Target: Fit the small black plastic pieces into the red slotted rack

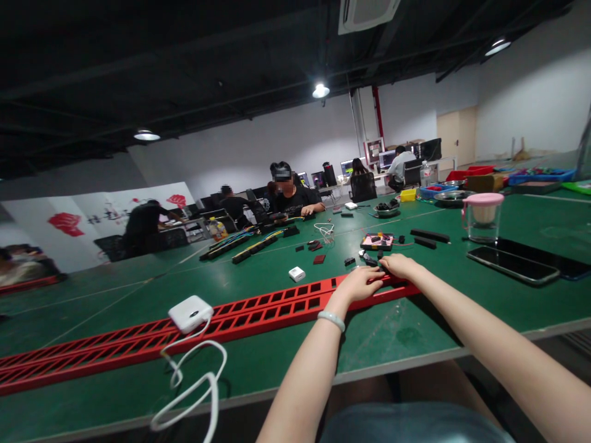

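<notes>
The long red slotted rail lies flat across the green table, running from the far left edge up to the person's hands, and nearly all its slots look bare, so the work on it seems barely begun, with the whole run to the left untouched. The left hand rests palm-down on the rail's right end, fingers spread, gripping nothing that shows. The right hand sits just beside it, fingertips pinching at a small black part at the rail's tip; whether it truly grips cannot be told. Beyond lie scattered black pieces, a white charger with its cable, a pink-lidded jar and a phone. Other people sit working farther down the dim hall.
</notes>
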Available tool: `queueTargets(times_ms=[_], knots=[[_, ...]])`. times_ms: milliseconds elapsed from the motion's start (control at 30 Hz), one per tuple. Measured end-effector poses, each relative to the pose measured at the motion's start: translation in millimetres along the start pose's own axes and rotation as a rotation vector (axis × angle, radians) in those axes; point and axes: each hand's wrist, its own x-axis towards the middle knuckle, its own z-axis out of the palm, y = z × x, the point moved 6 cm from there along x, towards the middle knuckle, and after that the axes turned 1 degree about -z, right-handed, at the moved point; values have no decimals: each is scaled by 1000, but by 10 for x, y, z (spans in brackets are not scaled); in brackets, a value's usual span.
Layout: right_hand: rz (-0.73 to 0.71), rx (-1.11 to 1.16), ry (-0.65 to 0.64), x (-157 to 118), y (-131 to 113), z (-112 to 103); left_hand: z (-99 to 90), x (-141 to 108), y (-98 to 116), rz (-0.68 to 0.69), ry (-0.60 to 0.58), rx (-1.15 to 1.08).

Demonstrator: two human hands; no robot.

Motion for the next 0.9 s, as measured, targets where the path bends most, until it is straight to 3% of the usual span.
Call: queueTargets(times_ms=[300,633,900], knots=[[60,-49,-28,-47,-63,1,-88,20,116,21,-28,-34],[90,35,-47,29,6,87,-94,16,98,-68,-66,3],[-11,82,30,99,-20,129,-83,54,201,-59,-61,-17]])
